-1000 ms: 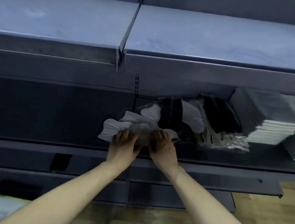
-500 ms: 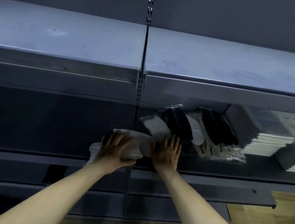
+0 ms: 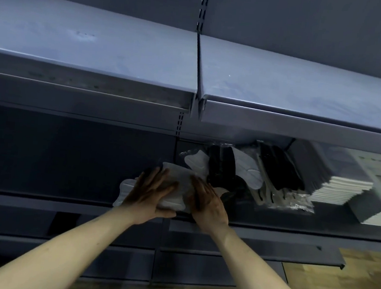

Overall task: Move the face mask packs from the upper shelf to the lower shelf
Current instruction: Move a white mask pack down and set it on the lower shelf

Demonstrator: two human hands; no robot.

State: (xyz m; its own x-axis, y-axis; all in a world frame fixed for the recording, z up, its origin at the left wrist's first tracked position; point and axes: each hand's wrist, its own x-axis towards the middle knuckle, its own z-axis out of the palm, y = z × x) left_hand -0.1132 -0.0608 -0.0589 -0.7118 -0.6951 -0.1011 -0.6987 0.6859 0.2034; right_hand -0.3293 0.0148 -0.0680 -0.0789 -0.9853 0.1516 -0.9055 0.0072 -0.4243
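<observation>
A white face mask pack (image 3: 183,184) lies flat at the front of the lower shelf (image 3: 43,202). My left hand (image 3: 149,192) rests on its left half with fingers straight and spread, the thumb along the pack's front edge. On the pack's right end lies my right hand (image 3: 207,201), fingers straight. Behind and to the right, more clear-wrapped packs with black and white masks (image 3: 223,167) lean together on the same shelf, and another black bundle (image 3: 278,169) leans further right. The upper shelf (image 3: 101,46) shows a bare grey surface.
A stack of flat white and grey boxes (image 3: 341,189) stands on the lower shelf at the right, close to the packs. A slotted upright (image 3: 203,6) divides the two shelf bays. Further shelves (image 3: 245,246) run below, and wooden floor (image 3: 345,284) shows at the lower right.
Both hands went from gripping the white pack's front edge to lying flat on it. The pack now sits flatter on the shelf. The camera has tilted upward.
</observation>
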